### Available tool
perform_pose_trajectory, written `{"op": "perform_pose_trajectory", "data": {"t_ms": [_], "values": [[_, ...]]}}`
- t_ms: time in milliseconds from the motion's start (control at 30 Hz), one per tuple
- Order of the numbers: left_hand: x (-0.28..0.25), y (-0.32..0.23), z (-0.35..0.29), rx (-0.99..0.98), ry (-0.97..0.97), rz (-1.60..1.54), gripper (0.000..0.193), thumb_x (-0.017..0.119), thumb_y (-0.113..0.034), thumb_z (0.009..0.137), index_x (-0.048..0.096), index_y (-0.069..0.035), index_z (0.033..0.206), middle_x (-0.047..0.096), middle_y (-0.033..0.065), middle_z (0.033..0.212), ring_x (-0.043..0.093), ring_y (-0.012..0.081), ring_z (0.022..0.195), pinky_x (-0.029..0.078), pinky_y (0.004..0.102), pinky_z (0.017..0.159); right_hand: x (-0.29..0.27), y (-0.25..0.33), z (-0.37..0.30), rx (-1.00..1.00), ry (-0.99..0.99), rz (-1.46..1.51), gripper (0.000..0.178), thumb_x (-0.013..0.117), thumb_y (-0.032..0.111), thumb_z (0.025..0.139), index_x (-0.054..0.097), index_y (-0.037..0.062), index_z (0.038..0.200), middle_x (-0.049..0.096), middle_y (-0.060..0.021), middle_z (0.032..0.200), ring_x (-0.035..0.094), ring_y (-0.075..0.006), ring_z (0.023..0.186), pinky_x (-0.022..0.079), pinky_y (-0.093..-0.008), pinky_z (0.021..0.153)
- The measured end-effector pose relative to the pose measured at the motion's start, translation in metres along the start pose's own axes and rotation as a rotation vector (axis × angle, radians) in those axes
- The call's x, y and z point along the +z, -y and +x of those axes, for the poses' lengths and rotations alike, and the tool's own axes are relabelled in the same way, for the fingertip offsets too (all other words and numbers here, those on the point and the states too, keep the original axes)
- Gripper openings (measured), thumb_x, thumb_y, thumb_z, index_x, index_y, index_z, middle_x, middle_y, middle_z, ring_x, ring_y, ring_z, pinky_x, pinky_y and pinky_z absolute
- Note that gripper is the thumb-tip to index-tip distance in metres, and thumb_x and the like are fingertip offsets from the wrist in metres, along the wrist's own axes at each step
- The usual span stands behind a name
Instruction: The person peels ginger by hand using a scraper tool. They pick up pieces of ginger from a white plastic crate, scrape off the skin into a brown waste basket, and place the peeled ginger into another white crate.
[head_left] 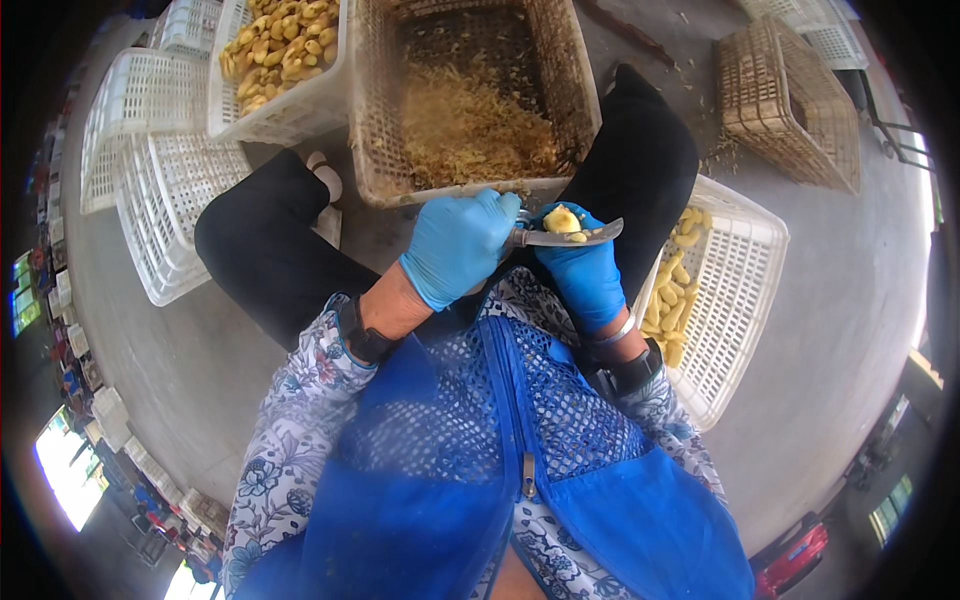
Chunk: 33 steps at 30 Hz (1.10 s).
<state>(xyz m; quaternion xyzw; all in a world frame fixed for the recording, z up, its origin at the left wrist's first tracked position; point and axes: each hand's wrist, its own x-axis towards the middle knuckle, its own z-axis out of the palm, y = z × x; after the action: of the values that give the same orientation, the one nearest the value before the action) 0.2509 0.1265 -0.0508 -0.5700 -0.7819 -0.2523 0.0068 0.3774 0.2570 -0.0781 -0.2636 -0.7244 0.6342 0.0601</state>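
In front of my lap, my left hand, in a blue glove, is closed around the handle of a knife. Its curved metal blade points right, across the front of a pale yellow, root-like piece. That piece sits in the fingers of my right hand, also gloved in blue. A small pale bit lies against the blade. The blade covers part of the piece, so its full shape is hidden.
Between my knees stands a dirty crate with yellowish shavings. A white crate at far left holds brownish-yellow pieces; another at right holds paler ones. Stacked white crates stand left, and a brown crate at far right.
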Motion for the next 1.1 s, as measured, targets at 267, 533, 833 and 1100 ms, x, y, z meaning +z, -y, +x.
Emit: {"op": "perform_pose_trajectory", "data": {"t_ms": [267, 533, 833, 1100], "values": [[0.01, 0.01, -0.004, -0.014, 0.046, 0.122, 0.015, 0.061, -0.011, 0.073, 0.051, -0.005, 0.082, 0.052, 0.0089, 0.065, 0.057, 0.0249, 0.053, 0.043, 0.0358, 0.044, 0.002, 0.004, -0.004, 0.088, -0.093, 0.174, 0.021, 0.071, 0.007, 0.073, 0.062, 0.0, 0.091, 0.066, -0.0073, 0.083, 0.062, -0.0122, 0.074, 0.05, -0.028, 0.063], [0.014, 0.065, -0.022, -0.29, 0.089, 0.135, 0.026, 0.068, -0.024, 0.078, 0.061, -0.003, 0.092, 0.062, 0.012, 0.076, 0.062, 0.0282, 0.062, 0.049, 0.0354, 0.053, -0.002, 0.008, -0.01, 0.029, -0.163, 0.16, 0.025, 0.07, 0.01, 0.077, 0.064, -0.0013, 0.098, 0.065, -0.0038, 0.081, 0.059, -0.0097, 0.075, 0.05, -0.0247, 0.068], [-0.011, -0.003, 0.029, -0.635, 0.078, -1.058, 0.025, 0.07, -0.02, 0.084, 0.067, 0.0, 0.098, 0.067, 0.0049, 0.085, 0.061, 0.0111, 0.077, 0.049, 0.0258, 0.074, -0.001, 0.014, -0.004, -0.156, -0.106, -0.232, 0.029, 0.075, 0.015, 0.071, 0.065, 0.007, 0.097, 0.067, -0.0165, 0.083, 0.067, -0.0317, 0.074, 0.052, -0.035, 0.064], [-0.007, 0.039, 0.021, -0.787, -0.016, -0.95, 0.026, 0.07, -0.022, 0.082, 0.068, 0.002, 0.093, 0.068, 0.0081, 0.076, 0.064, 0.0142, 0.07, 0.05, 0.0296, 0.063, -0.007, 0.018, 0.0, -0.343, -0.247, -0.513, 0.026, 0.073, 0.013, 0.07, 0.066, 0.0087, 0.095, 0.066, -0.0123, 0.081, 0.066, -0.0313, 0.071, 0.053, -0.0348, 0.062]]}}
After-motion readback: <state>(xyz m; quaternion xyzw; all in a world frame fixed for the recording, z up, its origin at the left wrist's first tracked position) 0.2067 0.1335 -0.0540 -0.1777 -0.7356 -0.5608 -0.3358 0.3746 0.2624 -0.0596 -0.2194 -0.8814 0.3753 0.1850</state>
